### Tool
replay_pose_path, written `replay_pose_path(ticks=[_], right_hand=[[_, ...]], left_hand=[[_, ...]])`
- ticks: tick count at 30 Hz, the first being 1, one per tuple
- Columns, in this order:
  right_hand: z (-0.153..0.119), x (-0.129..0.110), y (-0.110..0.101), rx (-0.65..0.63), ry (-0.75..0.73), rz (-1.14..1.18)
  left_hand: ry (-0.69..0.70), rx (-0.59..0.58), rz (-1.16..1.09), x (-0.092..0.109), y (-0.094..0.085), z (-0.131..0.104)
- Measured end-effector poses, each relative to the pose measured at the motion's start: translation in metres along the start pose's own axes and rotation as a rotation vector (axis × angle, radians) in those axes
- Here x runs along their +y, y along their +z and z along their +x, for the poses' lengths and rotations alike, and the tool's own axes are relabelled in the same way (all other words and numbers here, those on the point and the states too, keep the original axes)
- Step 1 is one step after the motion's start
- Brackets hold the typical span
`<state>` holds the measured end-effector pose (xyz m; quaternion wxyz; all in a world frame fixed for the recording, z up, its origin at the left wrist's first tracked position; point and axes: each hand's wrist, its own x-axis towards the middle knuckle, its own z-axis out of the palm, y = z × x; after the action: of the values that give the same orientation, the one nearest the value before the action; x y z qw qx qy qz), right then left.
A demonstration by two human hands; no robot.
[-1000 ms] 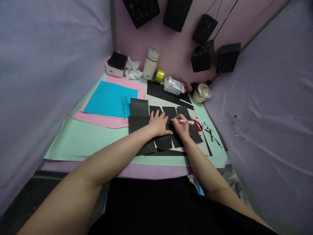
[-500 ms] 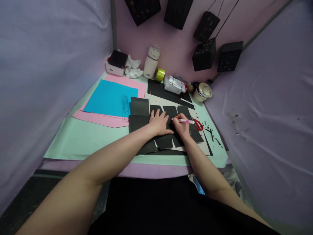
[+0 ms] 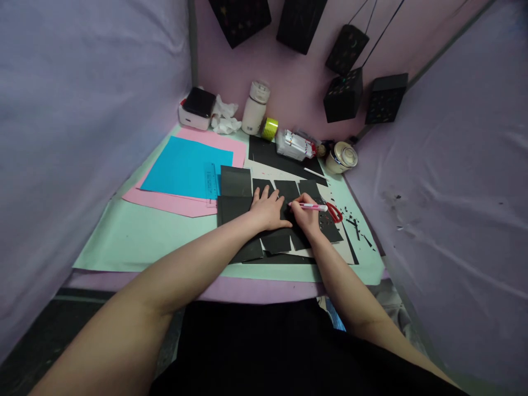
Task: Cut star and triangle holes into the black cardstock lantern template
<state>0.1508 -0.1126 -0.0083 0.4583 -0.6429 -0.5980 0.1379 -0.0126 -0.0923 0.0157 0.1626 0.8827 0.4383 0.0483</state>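
Observation:
My left hand [image 3: 267, 210] lies flat with fingers spread on a black cut card [image 3: 235, 209] with flaps. Just right of it, my right hand [image 3: 306, 215] grips a pink and white pen [image 3: 313, 207], its tip end at the card's surface. Small cut-out holes show in the card's right panel beside my right hand. Red-handled scissors [image 3: 334, 212] lie right of the pen, their blades hidden. A clear ruler [image 3: 210, 184] rests left of the card, partly over a blue sheet [image 3: 185, 165].
Pink paper [image 3: 173, 203] lies under the blue sheet. Black scraps [image 3: 357, 226] are scattered at the right. Along the back stand a white bottle [image 3: 254, 108], yellow tape [image 3: 270, 128], a box of pens [image 3: 295, 144] and a jar [image 3: 342, 157]. Black boxes [image 3: 344, 96] hang above.
The view has shifted very slightly. My right hand and the pen have moved a tiny amount; my left hand keeps its place on the card.

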Motion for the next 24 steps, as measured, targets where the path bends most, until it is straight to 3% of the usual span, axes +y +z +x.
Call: replay_pose_path(ticks=[24], right_hand=[[0.0005,0.0014,0.0018,0.012,0.033,0.023]], left_hand=[[0.007,0.0,0.01,-0.0009,-0.0019,-0.0014]])
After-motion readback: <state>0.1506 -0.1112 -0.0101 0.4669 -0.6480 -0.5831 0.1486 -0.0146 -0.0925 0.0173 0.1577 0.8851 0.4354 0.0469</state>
